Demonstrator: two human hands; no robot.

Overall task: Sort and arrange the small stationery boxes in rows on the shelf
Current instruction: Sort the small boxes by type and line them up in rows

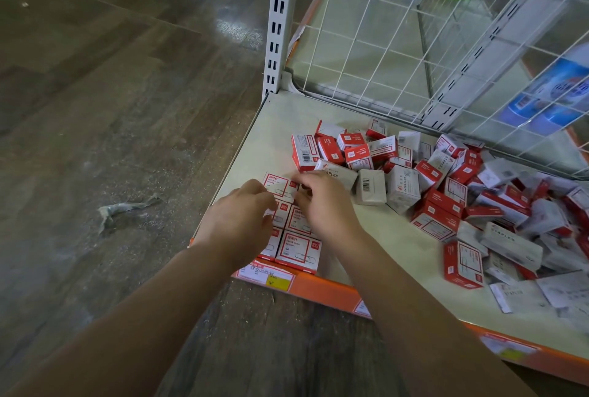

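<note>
Both hands are low over the front left corner of the shelf [287, 116]. The left hand [237, 219] has its fingers bent down onto the small red and white boxes lined up there. I cannot tell if it holds one or just touches them. The right hand [322, 202] is just beside it, with its fingers curled at the edge of the top box [276, 185] in the rows. It looks like it pinches that box, but the fingertips are partly hidden, so I cannot be sure.

The neat boxes [298, 248] lie flat, side by side, with their labels facing up. They sit close to the orange front strip [322, 291] of the shelf. A price tag [269, 275] with a yellow patch is stuck on that strip, right under the rows.

Behind and to the right of the hands is a big messy pile of boxes [446, 192]. Some are red and white and some are pale grey. They lean and lie on top of each other. One grey box [338, 173] with the word STAPLES on it lies just behind the right hand.

A white wire grid [398, 46] stands at the back of the shelf. A white metal post [279, 23] with slots stands at the back left corner. The floor [111, 109] on the left is dark wood, and a crumpled bit of plastic [122, 209] lies on it.
</note>
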